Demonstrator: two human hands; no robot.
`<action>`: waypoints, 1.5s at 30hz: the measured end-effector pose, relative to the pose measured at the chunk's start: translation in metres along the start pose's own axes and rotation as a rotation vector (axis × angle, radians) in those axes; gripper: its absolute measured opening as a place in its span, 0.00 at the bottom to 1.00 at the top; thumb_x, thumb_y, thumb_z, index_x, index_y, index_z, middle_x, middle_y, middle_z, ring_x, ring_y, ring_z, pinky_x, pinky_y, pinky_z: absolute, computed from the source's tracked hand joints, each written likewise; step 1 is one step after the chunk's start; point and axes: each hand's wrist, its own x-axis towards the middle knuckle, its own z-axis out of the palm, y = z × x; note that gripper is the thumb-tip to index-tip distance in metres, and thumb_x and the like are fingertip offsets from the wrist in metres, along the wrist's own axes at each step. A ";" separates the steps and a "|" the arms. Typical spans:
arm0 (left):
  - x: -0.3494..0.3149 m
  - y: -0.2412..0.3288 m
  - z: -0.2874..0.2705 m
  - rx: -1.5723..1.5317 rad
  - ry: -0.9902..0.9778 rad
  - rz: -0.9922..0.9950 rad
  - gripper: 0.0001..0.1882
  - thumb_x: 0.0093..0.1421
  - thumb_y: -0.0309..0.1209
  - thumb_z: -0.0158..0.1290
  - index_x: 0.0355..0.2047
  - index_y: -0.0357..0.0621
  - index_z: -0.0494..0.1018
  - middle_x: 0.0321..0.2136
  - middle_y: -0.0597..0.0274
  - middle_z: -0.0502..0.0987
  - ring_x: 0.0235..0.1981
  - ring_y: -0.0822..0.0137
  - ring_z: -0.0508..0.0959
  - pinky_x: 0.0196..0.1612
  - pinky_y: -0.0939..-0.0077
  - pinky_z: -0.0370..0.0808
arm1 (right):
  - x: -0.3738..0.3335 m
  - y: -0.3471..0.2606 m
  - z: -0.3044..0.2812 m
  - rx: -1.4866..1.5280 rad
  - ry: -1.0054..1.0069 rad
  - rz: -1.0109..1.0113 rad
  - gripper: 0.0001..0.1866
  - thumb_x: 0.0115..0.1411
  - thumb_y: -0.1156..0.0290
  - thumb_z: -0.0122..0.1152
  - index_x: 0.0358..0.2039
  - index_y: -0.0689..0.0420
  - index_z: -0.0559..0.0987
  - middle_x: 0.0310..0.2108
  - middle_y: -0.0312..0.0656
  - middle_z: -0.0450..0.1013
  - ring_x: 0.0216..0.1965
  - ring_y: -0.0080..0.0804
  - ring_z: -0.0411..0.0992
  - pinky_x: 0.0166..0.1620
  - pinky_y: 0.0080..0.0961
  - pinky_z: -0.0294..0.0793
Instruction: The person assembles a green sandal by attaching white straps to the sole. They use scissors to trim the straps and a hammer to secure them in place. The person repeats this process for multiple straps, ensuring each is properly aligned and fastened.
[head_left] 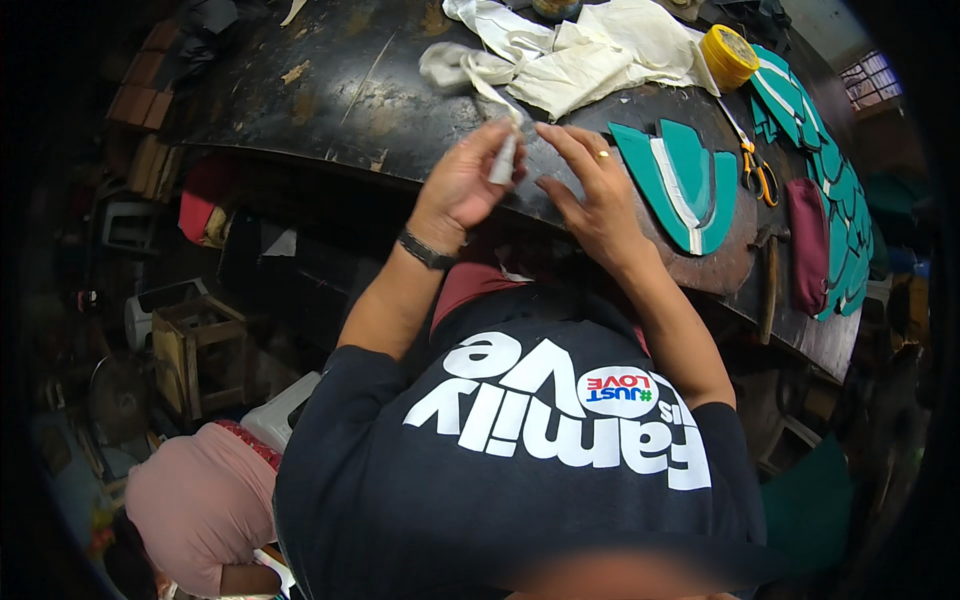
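Observation:
My left hand (465, 180), with a dark band at its wrist, pinches a small whitish cone-shaped piece (503, 163) near the table's front edge. A pale twisted strip of cloth (488, 88) trails from its top toward the crumpled cream cloth (600, 55); whether the two are joined I cannot tell. Just to the right, my right hand (595, 190) is open, fingers apart and curved toward the cone, apart from it. Beside that hand lie green U-shaped pieces (718, 205) with a white strip (672, 185) along one.
Orange-handled scissors (758, 172), a yellow tape roll (730, 55), a maroon pouch (807, 245) and a pile of green pieces (845, 220) occupy the right side. A wooden handle (769, 290) juts over the dark table's (330, 100) edge. A person in pink (205, 500) is at lower left, near a wooden stool (200, 345).

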 end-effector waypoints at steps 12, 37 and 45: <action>-0.005 -0.039 0.017 -0.022 0.040 -0.089 0.15 0.71 0.44 0.51 0.53 0.55 0.74 0.46 0.71 0.78 0.49 0.71 0.76 0.53 0.67 0.70 | 0.000 0.022 0.015 0.138 0.196 -0.038 0.22 0.52 0.84 0.65 0.48 0.53 0.84 0.40 0.46 0.78 0.39 0.41 0.77 0.41 0.30 0.77; 0.165 0.042 -0.057 0.194 0.312 0.134 0.16 0.64 0.32 0.62 0.49 0.39 0.76 0.42 0.56 0.79 0.41 0.61 0.80 0.44 0.68 0.81 | -0.108 0.006 -0.192 1.355 0.616 0.047 0.21 0.69 0.56 0.53 0.53 0.58 0.80 0.55 0.55 0.73 0.63 0.49 0.67 0.68 0.54 0.61; 0.156 0.047 -0.069 0.344 0.006 0.068 0.21 0.66 0.29 0.58 0.57 0.36 0.71 0.42 0.58 0.78 0.44 0.68 0.80 0.48 0.76 0.81 | -0.174 -0.018 -0.317 1.368 0.934 -0.189 0.09 0.64 0.67 0.61 0.38 0.58 0.83 0.37 0.40 0.78 0.47 0.31 0.76 0.57 0.44 0.72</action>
